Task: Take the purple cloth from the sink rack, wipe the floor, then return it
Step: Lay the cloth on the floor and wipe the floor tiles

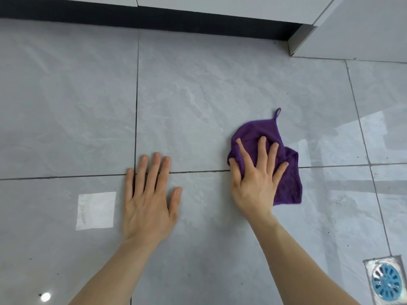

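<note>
A crumpled purple cloth (288, 172) with a small hanging loop at its top lies on the grey tiled floor (187, 102), right of centre. My right hand (256, 179) presses down on the cloth's left part, fingers spread, thumb curled around its left edge. My left hand (149, 199) rests flat on the bare tile to the left, palm down, fingers together, holding nothing. The sink rack is out of view.
White cabinet fronts (220, 5) above a dark toe-kick (154, 16) run along the top. A white cabinet corner (352, 29) juts out at top right. A floor drain with a blue grate (386, 282) sits at bottom right. Bright light reflections mark the tiles.
</note>
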Demonstrator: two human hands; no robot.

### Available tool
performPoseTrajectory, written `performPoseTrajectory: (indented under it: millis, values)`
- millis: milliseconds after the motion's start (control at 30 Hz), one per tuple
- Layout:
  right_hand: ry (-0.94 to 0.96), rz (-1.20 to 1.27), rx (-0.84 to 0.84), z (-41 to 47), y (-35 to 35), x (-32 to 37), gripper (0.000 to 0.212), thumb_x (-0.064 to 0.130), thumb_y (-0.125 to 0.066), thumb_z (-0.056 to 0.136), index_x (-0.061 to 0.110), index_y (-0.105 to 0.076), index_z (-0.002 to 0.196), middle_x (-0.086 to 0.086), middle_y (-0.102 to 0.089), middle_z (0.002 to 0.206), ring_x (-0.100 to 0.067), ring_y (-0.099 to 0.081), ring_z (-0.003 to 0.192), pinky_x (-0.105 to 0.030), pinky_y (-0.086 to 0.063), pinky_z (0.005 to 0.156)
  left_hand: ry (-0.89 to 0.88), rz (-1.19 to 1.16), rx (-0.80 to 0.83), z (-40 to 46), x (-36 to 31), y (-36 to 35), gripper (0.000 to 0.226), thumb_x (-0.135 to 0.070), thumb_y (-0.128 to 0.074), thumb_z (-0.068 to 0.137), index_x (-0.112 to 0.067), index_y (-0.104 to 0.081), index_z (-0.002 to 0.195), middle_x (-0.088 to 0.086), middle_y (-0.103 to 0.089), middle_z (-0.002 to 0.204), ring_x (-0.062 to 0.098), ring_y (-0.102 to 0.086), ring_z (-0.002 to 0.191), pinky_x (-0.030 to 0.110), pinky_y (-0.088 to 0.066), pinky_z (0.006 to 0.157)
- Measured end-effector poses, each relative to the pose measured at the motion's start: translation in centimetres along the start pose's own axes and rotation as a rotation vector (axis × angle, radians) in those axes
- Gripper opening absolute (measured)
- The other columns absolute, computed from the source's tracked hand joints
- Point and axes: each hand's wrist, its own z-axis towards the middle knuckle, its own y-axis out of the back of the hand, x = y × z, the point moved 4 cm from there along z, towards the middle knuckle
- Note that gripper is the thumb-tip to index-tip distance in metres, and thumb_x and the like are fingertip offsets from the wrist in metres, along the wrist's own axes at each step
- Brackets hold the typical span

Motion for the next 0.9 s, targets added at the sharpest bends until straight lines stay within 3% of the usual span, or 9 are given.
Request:
performPoseTrajectory:
  millis: [200, 433, 567, 667, 900]
  values:
    - [-0.103, 0.048, 0.016, -5.2, -0.2, 1.0, 0.057, 0.050, -0.040, 0.097, 0.049, -0.027, 0.153, -0.001, -0.007, 0.172, -0.029, 0.008, 0.158, -0.068, -0.002, 0.122, 0.010, 0.005, -0.021, 0.0, -0.2, 0.2, 0.071, -0.048, -0.032, 0.099, -0.018, -0.018, 0.161, 0.002, -0.018, 0.171, 0.025, -0.009, 0.159, 0.054, -0.014, 0.127]
    - [0.328, -0.027, 0.136, -14.8, -2.0, 4.5, 0.071, 0.055, -0.059, 0.086, 0.048, -0.033, 0.152, -0.006, -0.021, 0.169, -0.038, -0.011, 0.157, -0.071, -0.020, 0.118, 0.009, 0.016, -0.032, 0.1, -0.2, -0.1, 0.069, -0.045, -0.030, 0.099, -0.019, -0.018, 0.161, 0.003, -0.018, 0.171, 0.025, -0.009, 0.159, 0.054, -0.014, 0.127]
    - [0.404, -0.080, 0.145, -17.5, -2.0, 1.8, 0.080, 0.058, -0.064, 0.075, 0.050, -0.038, 0.150, -0.005, -0.031, 0.165, -0.038, -0.027, 0.153, -0.071, -0.034, 0.109, 0.002, 0.011, -0.051, -0.1, -0.2, 0.0, 0.069, -0.044, -0.031, 0.098, -0.018, -0.018, 0.161, 0.003, -0.018, 0.170, 0.025, -0.009, 0.159, 0.054, -0.014, 0.127]
    - [0.317, -0.070, 0.120, -16.1, -1.1, -1.5, 0.078, 0.058, -0.061, 0.076, 0.049, -0.038, 0.150, -0.007, -0.029, 0.166, -0.039, -0.021, 0.155, -0.073, -0.024, 0.114, -0.001, 0.010, -0.060, -0.2, -0.2, 0.0, 0.069, -0.044, -0.030, 0.099, -0.018, -0.018, 0.161, 0.003, -0.018, 0.171, 0.025, -0.009, 0.159, 0.053, -0.013, 0.127]
    - [-0.119, 0.015, -0.055, -3.9, 1.3, -5.8, 0.055, 0.053, -0.039, 0.096, 0.050, -0.034, 0.150, -0.004, -0.017, 0.170, -0.032, 0.000, 0.158, -0.070, -0.004, 0.120, 0.020, 0.010, -0.047, -0.1, -0.3, -0.1, 0.069, -0.044, -0.030, 0.100, -0.020, -0.014, 0.162, 0.002, -0.015, 0.171, 0.024, -0.006, 0.160, 0.053, -0.011, 0.128]
